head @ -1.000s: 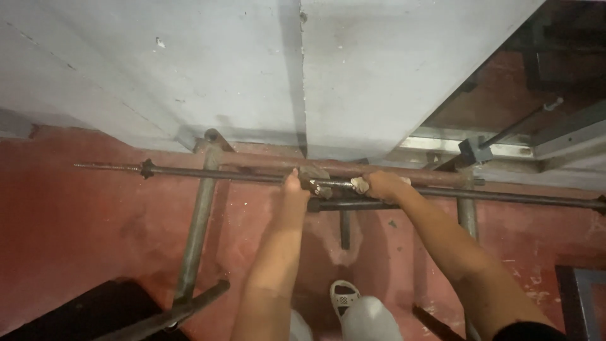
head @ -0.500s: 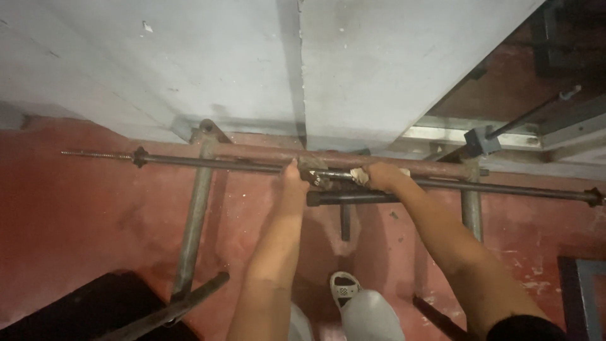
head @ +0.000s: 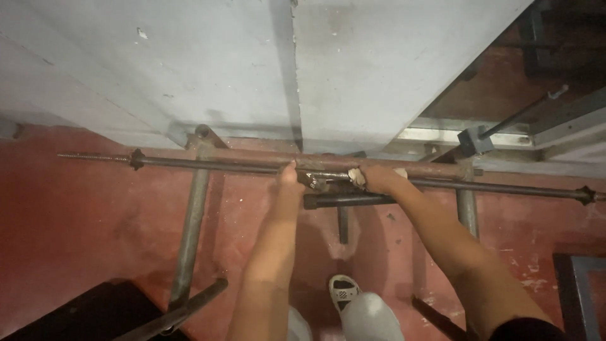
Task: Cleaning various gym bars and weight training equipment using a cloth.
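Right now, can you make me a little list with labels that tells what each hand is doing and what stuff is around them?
Left hand: left hand grips the long thin dark rod
Right hand: right hand grips the same rod, a little apart from the left
Between the hands: a rusty metal clamp on the rod
Behind the rod: a thicker rusty pipe running the same way
Below the hands: a short dark bar
Frame: upright metal pipes at left and right
Wall: pale grey wall
Floor: red floor
Foot: white shoe under the arms
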